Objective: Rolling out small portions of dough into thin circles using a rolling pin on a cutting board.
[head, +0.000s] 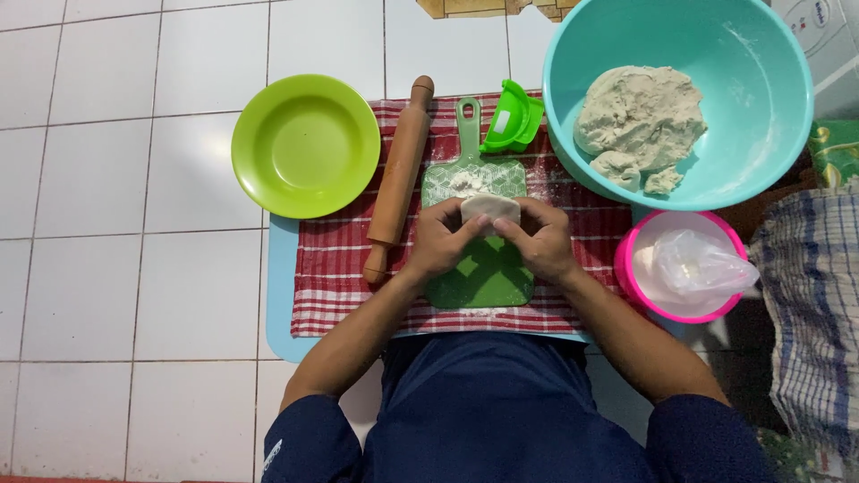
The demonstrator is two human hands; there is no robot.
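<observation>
Both hands meet over the green cutting board (488,273), which lies on a red-checked cloth (333,259) spread across a pale blue mat (279,295) on the white tiled floor (116,224). The left hand (440,240) and the right hand (541,240) each pinch one side of a small folded piece of dough (490,209), fingers curled around it and thumbs pressed against its near face; the piece is held just above the board's upper half, near the handle end. Whether it touches the board cannot be told from this angle.

A wooden rolling pin (398,174) lies lengthwise along the cloth's left part, just beside the left hand. A green plate (305,146) overlaps the cloth's top left corner. A small green dumpling press (513,116) stands at the cloth's top edge. Over the top right corner sits a teal bowl (761,80) holding a dough mass (637,121), and near the right edge is a pink bowl (626,268) with a clear plastic bag (698,266) in it.
</observation>
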